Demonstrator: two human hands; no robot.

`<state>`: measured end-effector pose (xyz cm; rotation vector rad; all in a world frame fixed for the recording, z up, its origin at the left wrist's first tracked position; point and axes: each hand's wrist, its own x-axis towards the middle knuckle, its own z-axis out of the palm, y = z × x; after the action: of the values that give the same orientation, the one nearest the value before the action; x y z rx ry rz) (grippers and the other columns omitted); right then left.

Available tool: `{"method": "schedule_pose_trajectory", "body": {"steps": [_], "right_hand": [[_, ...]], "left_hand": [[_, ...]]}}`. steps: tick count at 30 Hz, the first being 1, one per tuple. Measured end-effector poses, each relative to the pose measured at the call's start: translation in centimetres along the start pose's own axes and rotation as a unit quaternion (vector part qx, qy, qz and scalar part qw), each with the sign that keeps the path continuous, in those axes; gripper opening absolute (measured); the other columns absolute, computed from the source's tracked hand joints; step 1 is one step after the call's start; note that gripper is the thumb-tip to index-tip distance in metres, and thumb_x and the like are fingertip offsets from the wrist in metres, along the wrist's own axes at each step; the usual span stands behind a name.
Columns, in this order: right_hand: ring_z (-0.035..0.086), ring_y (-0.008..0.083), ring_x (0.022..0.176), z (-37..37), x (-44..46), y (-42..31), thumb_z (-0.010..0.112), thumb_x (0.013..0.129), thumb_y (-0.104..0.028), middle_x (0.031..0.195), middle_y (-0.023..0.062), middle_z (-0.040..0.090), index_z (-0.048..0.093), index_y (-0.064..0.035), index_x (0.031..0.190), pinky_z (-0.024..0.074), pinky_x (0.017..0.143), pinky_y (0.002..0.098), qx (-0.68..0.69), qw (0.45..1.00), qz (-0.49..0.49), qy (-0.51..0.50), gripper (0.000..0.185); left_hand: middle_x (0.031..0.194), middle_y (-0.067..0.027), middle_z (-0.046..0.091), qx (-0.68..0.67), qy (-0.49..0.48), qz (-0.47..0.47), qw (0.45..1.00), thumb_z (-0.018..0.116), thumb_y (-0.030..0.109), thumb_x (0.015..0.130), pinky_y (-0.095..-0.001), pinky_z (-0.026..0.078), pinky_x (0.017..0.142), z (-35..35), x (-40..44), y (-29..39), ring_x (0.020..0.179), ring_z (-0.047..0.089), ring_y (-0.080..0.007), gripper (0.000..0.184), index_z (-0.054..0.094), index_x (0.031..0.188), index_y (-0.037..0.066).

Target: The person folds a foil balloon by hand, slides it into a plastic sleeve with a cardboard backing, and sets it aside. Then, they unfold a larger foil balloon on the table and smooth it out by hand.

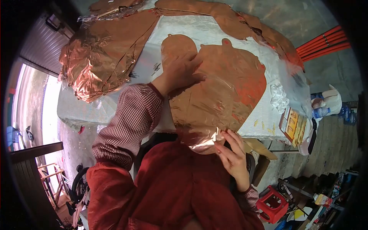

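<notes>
A flat, uninflated copper-coloured foil balloon [226,76] lies across the near middle of the table, its lower end hanging over the front edge toward my lap. Small tabs stick out along its outline, and its right side reflects red. My left hand [182,72] rests on its upper left part with the fingers stretched out. Beneath and beyond that hand shows a rounded foil piece [178,45]; whether it is separate I cannot tell. At the front edge, my right hand [232,153] pinches the balloon's shiny, creased lower end between thumb and fingers.
A heap of copper foil balloons [103,57] covers the table's left side, and more foil [199,7] lines the far edge. On the right are white ribbon [279,97], clear plastic bags [295,86] and a yellow-red box [293,126]. A red stool [272,203] stands below right.
</notes>
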<state>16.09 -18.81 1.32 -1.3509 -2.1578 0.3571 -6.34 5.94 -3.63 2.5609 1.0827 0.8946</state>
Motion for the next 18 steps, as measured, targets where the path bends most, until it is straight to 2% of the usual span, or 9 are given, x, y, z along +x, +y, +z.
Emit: {"method": "schedule_pose_trajectory", "body": {"steps": [4,6,7,8,10,11,14,16,18], "right_hand": [[0.054,0.0325,0.118,-1.2,-0.5,-1.1,0.076,0.067,-0.008,0.119,0.0169,0.061,0.068,-0.0019,0.105,0.0408,0.100,0.0418,0.023,0.998,0.061,-0.003,0.039],[0.058,0.0326,0.111,-1.2,-1.5,-0.7,0.072,0.076,-0.009,0.116,0.0175,0.061,0.066,0.0002,0.106,0.0442,0.095,0.0385,0.105,0.976,0.182,0.058,0.031],[0.064,0.0245,0.096,-0.5,-1.9,-0.2,0.068,0.083,-0.007,0.105,0.0153,0.066,0.064,0.0023,0.107,0.0485,0.085,0.0310,0.096,0.969,0.203,0.100,0.027],[0.064,0.0245,0.096,0.2,-2.3,-0.1,0.068,0.083,-0.007,0.105,0.0153,0.066,0.064,0.0023,0.107,0.0485,0.085,0.0310,0.093,0.969,0.205,0.103,0.027],[0.063,0.0142,0.086,1.8,-3.0,-0.1,0.066,0.087,-0.007,0.095,0.0105,0.068,0.064,0.0027,0.108,0.0494,0.077,0.0262,0.245,0.883,0.374,0.142,0.024],[0.060,0.0080,0.082,2.7,-3.5,0.5,0.067,0.087,-0.010,0.090,0.0062,0.069,0.064,0.0033,0.109,0.0485,0.072,0.0232,0.250,0.886,0.366,0.139,0.025],[0.058,0.0052,0.080,3.8,-2.3,-0.4,0.065,0.090,-0.008,0.087,0.0032,0.067,0.065,0.0052,0.101,0.0470,0.071,0.0204,0.360,0.854,0.351,0.132,0.018],[0.060,0.0047,0.075,4.0,-2.6,-0.1,0.063,0.092,-0.008,0.080,0.0020,0.067,0.066,0.0046,0.095,0.0479,0.068,0.0197,0.361,0.855,0.360,0.097,0.014],[0.061,0.0053,0.069,3.8,-2.8,-0.4,0.064,0.092,-0.010,0.074,0.0021,0.066,0.067,0.0035,0.092,0.0488,0.063,0.0194,0.407,0.824,0.383,0.093,0.014]], "left_hand": [[0.111,-0.0084,0.055,0.015,0.027,0.003,1.000,0.074,0.043,0.072,-0.0443,0.043,0.082,0.4,-0.1,0.0,0.107,0.054,-0.0285,0.053,0.053,0.110,0.013],[0.109,-0.0077,0.054,0.014,-0.005,-0.016,1.000,0.074,0.042,0.072,-0.0449,0.042,0.080,0.1,0.1,0.1,0.106,0.054,-0.0283,0.050,0.053,0.106,0.013],[0.109,-0.0077,0.054,0.011,-0.005,-0.011,1.000,0.074,0.042,0.072,-0.0449,0.042,0.080,-0.3,0.2,0.3,0.106,0.054,-0.0283,0.050,0.053,0.106,0.013],[0.109,-0.0084,0.055,0.036,-0.010,-0.011,0.999,0.073,0.041,0.072,-0.0422,0.045,0.076,-0.7,0.2,0.6,0.102,0.056,-0.0291,0.050,0.054,0.109,0.013],[0.110,-0.0091,0.057,0.064,-0.013,-0.006,0.998,0.073,0.039,0.073,-0.0395,0.048,0.072,-0.9,0.0,0.9,0.098,0.059,-0.0298,0.051,0.056,0.112,0.012],[0.111,-0.0087,0.056,0.054,-0.006,-0.005,0.999,0.073,0.039,0.073,-0.0399,0.048,0.072,-0.7,0.0,0.7,0.098,0.059,-0.0293,0.051,0.056,0.112,0.012],[0.112,-0.0086,0.056,0.051,-0.001,-0.003,0.999,0.073,0.039,0.073,-0.0407,0.048,0.073,-1.2,0.2,0.9,0.099,0.059,-0.0290,0.051,0.056,0.113,0.012],[0.113,-0.0088,0.056,0.054,-0.006,-0.005,0.998,0.073,0.039,0.073,-0.0410,0.048,0.074,-1.4,0.1,1.2,0.099,0.059,-0.0291,0.051,0.055,0.113,0.012],[0.106,-0.0065,0.052,0.003,-0.010,-0.038,0.999,0.074,0.036,0.072,-0.0410,0.041,0.080,-1.1,0.1,1.3,0.105,0.053,-0.0267,0.042,0.053,0.101,0.012]]}}
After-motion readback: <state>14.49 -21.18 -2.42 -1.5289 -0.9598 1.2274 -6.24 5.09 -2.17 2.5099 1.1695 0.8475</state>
